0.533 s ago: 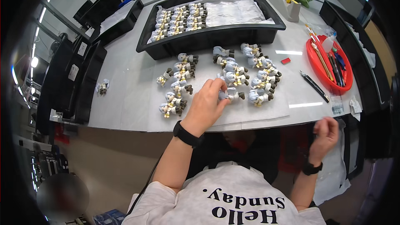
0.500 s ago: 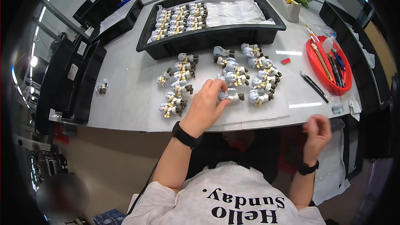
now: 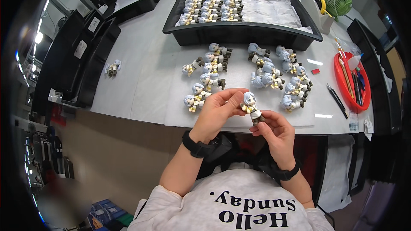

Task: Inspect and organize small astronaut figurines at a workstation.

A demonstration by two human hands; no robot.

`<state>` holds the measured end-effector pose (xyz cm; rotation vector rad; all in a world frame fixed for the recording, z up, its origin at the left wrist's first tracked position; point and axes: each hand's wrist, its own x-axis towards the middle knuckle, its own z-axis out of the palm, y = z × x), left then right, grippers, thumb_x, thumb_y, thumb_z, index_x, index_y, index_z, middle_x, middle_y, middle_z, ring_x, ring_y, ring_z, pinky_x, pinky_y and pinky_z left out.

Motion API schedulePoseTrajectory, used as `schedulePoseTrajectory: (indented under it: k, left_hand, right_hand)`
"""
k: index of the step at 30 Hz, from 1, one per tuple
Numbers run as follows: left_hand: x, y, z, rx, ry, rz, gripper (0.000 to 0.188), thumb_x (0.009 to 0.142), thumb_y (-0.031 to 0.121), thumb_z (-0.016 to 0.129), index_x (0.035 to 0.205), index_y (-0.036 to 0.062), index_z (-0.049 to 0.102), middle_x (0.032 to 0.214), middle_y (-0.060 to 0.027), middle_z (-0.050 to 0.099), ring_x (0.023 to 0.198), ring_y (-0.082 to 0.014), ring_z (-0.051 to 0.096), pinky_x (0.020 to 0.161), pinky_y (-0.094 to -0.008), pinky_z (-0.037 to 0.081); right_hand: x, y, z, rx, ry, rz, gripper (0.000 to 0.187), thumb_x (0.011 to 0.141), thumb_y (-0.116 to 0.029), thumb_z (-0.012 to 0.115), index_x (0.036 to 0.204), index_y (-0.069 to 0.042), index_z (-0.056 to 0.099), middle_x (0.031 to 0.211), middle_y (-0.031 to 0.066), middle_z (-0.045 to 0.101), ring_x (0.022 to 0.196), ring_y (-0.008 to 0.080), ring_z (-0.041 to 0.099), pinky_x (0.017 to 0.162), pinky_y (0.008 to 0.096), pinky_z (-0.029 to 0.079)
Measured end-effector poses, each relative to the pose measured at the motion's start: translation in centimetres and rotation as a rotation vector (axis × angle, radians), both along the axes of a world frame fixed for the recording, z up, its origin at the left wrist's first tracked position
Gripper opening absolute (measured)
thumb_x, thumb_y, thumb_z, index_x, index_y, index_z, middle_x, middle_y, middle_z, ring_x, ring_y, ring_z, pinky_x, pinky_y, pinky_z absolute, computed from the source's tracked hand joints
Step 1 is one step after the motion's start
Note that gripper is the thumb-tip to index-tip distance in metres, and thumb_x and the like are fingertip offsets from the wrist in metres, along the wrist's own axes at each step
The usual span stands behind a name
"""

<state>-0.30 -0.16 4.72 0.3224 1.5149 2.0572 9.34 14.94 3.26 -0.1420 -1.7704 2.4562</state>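
Observation:
Between my two hands I hold a small figurine (image 3: 251, 107) with pale blue hair, white and yellow clothes and dark boots, tilted above the table's front edge. My left hand (image 3: 220, 112) pinches it by the upper body. Fingers of my right hand (image 3: 276, 134) close round its boots. Behind it, similar figurines lie on the white sheet: a left group (image 3: 212, 66), a middle group (image 3: 267, 73) and a right group (image 3: 295, 86).
A black tray (image 3: 248, 32) with rows of figurines on white cloth stands behind. At right are a red basket (image 3: 361, 109) of brushes and pens, a black craft knife (image 3: 337, 100), a red block (image 3: 315, 71) and a tape dispenser (image 3: 319, 13). One figurine (image 3: 112, 68) lies far left.
My left hand has lifted a figurine from the middle group and drawn it nearer. The right hand has come in from the right and taken hold of its boots. The view has shifted.

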Motion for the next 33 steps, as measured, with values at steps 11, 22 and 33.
schedulePoseTrajectory:
  k: [11, 22, 33]
  left_hand:
    - [0.2, 0.6, -1.6, 0.181, -0.097, -0.071, 0.027, 0.088, 0.015, 0.05, 0.11, -0.0002, 0.054, 0.097, -0.0066, 0.059, 0.088, -0.0122, 0.057, 0.077, -0.0271, 0.048]
    - [0.9, 0.8, -1.4, 0.142, -0.044, 0.003, 0.027, 0.086, 0.013, 0.054, 0.109, -0.0002, 0.053, 0.098, -0.0064, 0.06, 0.088, -0.012, 0.057, 0.08, -0.0264, 0.048]
    - [0.7, 0.4, -1.7, 0.327, -0.064, -0.029, 0.028, 0.084, 0.004, 0.053, 0.111, -0.0021, 0.052, 0.104, -0.0093, 0.058, 0.094, -0.0145, 0.056, 0.083, -0.0292, 0.047]
  right_hand:
    - [0.8, -0.3, -0.2, -0.145, -0.084, -0.061, 0.025, 0.085, -0.003, 0.052, 0.108, 0.006, 0.046, 0.092, 0.0146, 0.059, 0.081, 0.0216, 0.062, 0.067, 0.0265, 0.052]
    - [0.9, -1.1, -1.3, 0.089, 0.144, -0.247, 0.035, 0.073, 0.008, 0.063, 0.104, 0.003, 0.047, 0.103, 0.0122, 0.054, 0.09, 0.0169, 0.058, 0.077, 0.0254, 0.049]
    - [0.9, -1.1, -0.9, -0.028, 0.057, -0.197, 0.026, 0.079, 0.003, 0.06, 0.102, 0.004, 0.049, 0.098, 0.0106, 0.056, 0.085, 0.0141, 0.057, 0.076, 0.0246, 0.047]
